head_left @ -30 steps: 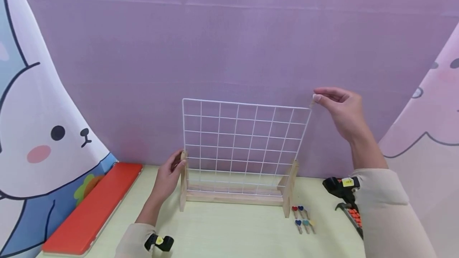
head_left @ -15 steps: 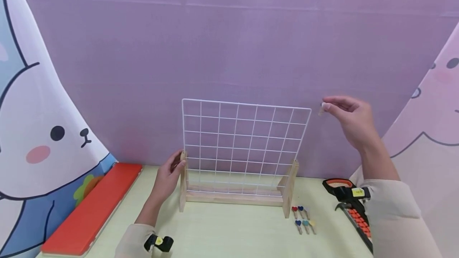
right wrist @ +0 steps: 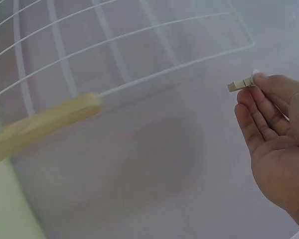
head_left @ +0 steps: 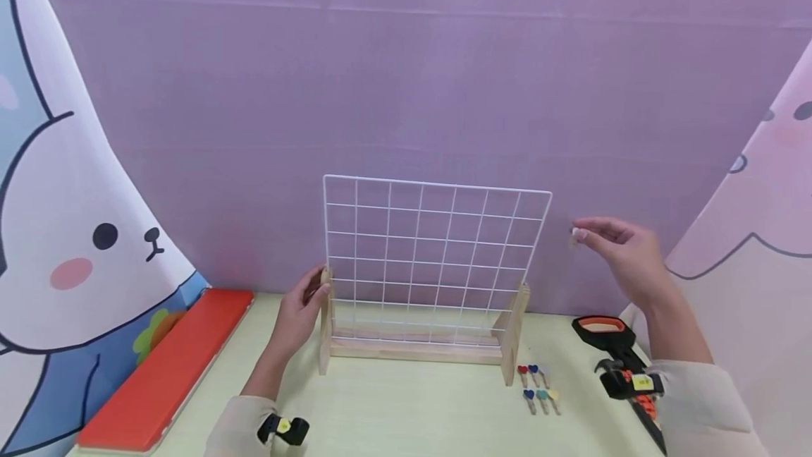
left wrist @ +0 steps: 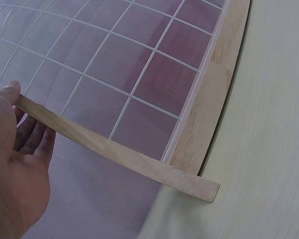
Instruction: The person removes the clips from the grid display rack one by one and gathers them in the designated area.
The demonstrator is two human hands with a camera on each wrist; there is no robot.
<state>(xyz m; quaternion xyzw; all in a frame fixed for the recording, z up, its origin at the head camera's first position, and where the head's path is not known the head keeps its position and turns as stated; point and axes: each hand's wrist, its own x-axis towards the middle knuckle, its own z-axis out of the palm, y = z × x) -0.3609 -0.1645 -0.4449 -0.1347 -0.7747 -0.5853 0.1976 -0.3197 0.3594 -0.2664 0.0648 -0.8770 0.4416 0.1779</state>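
- Right hand: lower than half a second ago, now off the grid's top right corner and level with its upper rows, at 3 o'clock of the grid; apart from the wire.
- Clip: small wooden peg, pinched between thumb and forefinger tip of the right hand; held in the air just right of the grid's edge, touching nothing else.
- Left hand: at 9 o'clock of the grid, fingers curled round the left post, steadying the stand.
- Grid: white wire, upright between two wooden posts on a wooden base; no clips on it.
- Spare clips: six with coloured hearts, in two rows on the table at 5 o'clock of the stand.
- Also present: orange tray at 8 o'clock; black-and-orange tool at 4 o'clock.
- Step in hand, as judged: carrying the clip away from the grid.
- Next move would call for: a light pinch kept on the clip and a free spot to set it.
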